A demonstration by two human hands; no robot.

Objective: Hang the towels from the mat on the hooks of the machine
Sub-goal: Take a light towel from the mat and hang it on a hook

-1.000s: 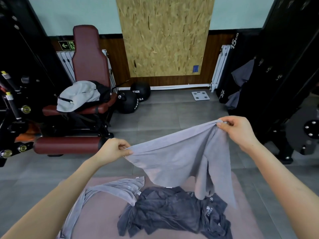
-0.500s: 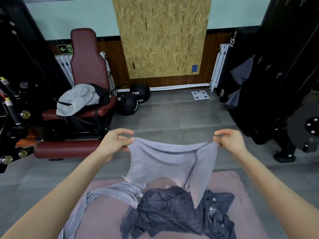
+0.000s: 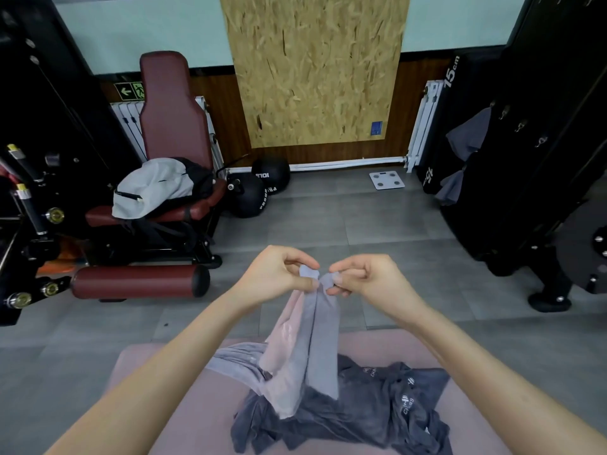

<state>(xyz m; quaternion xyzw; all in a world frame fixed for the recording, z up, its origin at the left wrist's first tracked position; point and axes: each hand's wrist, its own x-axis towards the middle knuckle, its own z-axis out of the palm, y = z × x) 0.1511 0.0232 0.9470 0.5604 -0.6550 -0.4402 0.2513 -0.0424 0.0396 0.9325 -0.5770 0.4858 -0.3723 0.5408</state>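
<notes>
Over the floor mat (image 3: 203,408), the left hand (image 3: 279,274) and right hand (image 3: 364,277) each pinched a top corner of the grey towel (image 3: 315,330), corners together, probably folding it for the hooks (image 3: 520,126) on the machine (image 3: 558,165).

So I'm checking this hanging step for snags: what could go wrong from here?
1. The left hand and right hand pinch the towel only by its top corners with fingertips; it could slip and drop.
2. Its lower end hangs over the dark towels on the mat and might drag one along.
</notes>
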